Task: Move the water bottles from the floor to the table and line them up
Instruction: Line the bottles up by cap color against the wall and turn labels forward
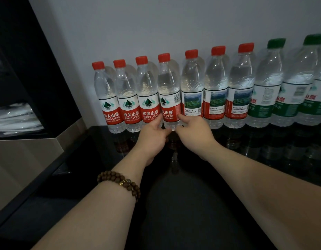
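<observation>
Black table | fourth bottle upright, cap up | left hand, right hand grip its base

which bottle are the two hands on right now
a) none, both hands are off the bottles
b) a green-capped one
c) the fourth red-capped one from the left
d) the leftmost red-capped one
c: the left hand and right hand grip the lower part of the fourth red-capped bottle from either side, as it stands in the row on the black table.
</observation>
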`<state>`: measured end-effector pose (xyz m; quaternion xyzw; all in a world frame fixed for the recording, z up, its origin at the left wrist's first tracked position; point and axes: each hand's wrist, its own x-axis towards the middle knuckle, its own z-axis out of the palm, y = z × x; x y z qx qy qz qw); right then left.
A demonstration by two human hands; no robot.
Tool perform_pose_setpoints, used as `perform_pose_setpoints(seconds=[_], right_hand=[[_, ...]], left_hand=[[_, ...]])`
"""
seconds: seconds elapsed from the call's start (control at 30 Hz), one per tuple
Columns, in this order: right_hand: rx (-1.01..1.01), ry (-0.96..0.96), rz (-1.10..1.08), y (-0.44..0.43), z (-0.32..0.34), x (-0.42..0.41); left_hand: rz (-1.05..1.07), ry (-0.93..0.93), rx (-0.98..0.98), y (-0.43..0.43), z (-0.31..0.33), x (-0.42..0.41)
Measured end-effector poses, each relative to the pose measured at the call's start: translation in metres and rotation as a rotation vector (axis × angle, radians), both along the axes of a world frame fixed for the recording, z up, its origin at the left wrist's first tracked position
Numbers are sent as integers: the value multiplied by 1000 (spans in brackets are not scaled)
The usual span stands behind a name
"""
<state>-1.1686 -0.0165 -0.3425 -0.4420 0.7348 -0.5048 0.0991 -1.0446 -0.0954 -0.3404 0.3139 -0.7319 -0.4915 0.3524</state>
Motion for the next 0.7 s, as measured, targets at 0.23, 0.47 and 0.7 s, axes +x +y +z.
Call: perform_pose_setpoints(seconds=[0.23,0.47,0.7], right_hand=[[206,93,56,1,5,4],[190,104,63,2,7,6],[38,-14,9,2,4,2]], left_hand=[[4,-21,45,3,1,-1],[10,-15,27,2,-1,-2],[24,12,40,-1,-3,-1]])
